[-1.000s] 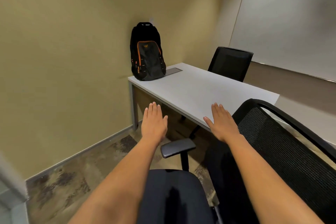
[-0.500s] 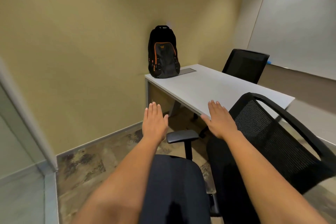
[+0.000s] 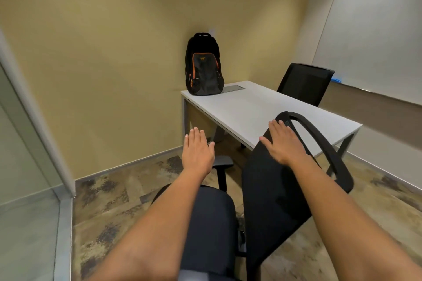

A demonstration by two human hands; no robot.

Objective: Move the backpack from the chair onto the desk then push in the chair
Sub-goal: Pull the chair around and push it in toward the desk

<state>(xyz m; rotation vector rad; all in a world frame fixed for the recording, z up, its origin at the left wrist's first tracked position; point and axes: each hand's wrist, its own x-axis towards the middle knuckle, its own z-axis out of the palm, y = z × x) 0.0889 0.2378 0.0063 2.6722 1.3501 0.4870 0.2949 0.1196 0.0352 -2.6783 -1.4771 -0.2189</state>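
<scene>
Yellow-walled room: backpack [image 3: 204,68] upright at desk [image 3: 262,112] corner; right hand [image 3: 284,143], now flat on chair [image 3: 269,189] backrest, and left hand [image 3: 198,154] both spread, grasping nothing; chair still clear of desk edge.

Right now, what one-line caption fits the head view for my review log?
Backpack upright on the desk; both hands open, right hand over the chair back, left hand in the air.
</scene>
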